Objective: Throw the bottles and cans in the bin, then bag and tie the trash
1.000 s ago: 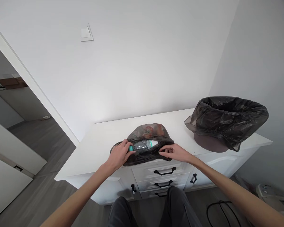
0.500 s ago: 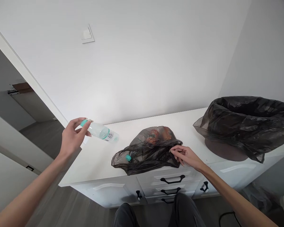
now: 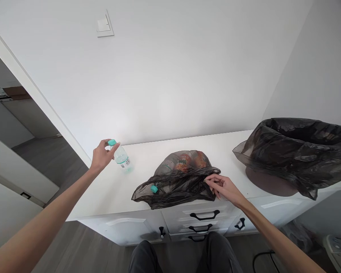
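Observation:
At the left end of the white cabinet top, my left hand (image 3: 102, 154) grips a clear plastic bottle (image 3: 121, 159) by its teal cap. The bottle is nearly upright, with its base at or close to the surface. My right hand (image 3: 221, 186) pinches the edge of a thin black plastic bag (image 3: 184, 193) lying on the cabinet. Through the bag I see orange-printed items (image 3: 184, 162) and another bottle. That bottle's teal cap (image 3: 154, 189) shows near the bag's left opening.
A brown bin (image 3: 268, 182) lined with a black bag (image 3: 304, 151) stands on the right of the cabinet top (image 3: 108, 197). Black handles (image 3: 205, 215) stick out from the drawers below. A light switch (image 3: 105, 25) is on the wall; a doorway opens at left.
My left hand has moved a little right and swung the bottle from a slant to nearly upright. My right hand keeps its hold on the bag. The view has shifted slightly.

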A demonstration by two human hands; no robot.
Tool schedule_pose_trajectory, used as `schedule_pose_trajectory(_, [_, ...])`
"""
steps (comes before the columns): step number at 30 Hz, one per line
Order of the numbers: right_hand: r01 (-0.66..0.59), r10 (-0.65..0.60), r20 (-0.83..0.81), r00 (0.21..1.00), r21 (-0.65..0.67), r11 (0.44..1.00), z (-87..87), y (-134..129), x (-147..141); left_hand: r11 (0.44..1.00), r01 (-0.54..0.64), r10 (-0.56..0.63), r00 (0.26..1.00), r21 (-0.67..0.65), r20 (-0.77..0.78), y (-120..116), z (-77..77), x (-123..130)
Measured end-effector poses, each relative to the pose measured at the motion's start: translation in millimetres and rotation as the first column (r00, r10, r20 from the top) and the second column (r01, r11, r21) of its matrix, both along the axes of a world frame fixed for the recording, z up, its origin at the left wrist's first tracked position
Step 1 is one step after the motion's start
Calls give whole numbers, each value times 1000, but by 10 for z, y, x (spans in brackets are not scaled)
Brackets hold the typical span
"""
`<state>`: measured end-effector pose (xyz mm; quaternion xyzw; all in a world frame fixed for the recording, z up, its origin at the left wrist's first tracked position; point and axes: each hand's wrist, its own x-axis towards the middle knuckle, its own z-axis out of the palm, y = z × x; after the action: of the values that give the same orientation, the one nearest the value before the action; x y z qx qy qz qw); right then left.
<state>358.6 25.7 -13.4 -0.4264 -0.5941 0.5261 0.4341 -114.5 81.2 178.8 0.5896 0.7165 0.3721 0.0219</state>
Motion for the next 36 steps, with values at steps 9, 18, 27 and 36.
schedule_pose_trajectory(9, [16,-16,27,1000,20,1000,51,-66,3,864,226,-88,947,449,-308,-776,-116,551])
schedule_pose_trajectory(18, [34,-36,52,998,40,999,-56,-50,8,757,516,-649,663,-400,-373,-1288,-823,1140])
schedule_pose_trajectory(27, [37,-39,50,998,38,999,-55,-35,-21,908,186,-390,699,-375,-599,-925,-1044,1372])
schedule_pose_trajectory(36, [10,-12,31,999,48,999,-57,-30,-4,948,302,-315,862,-98,-396,-1215,1,1132])
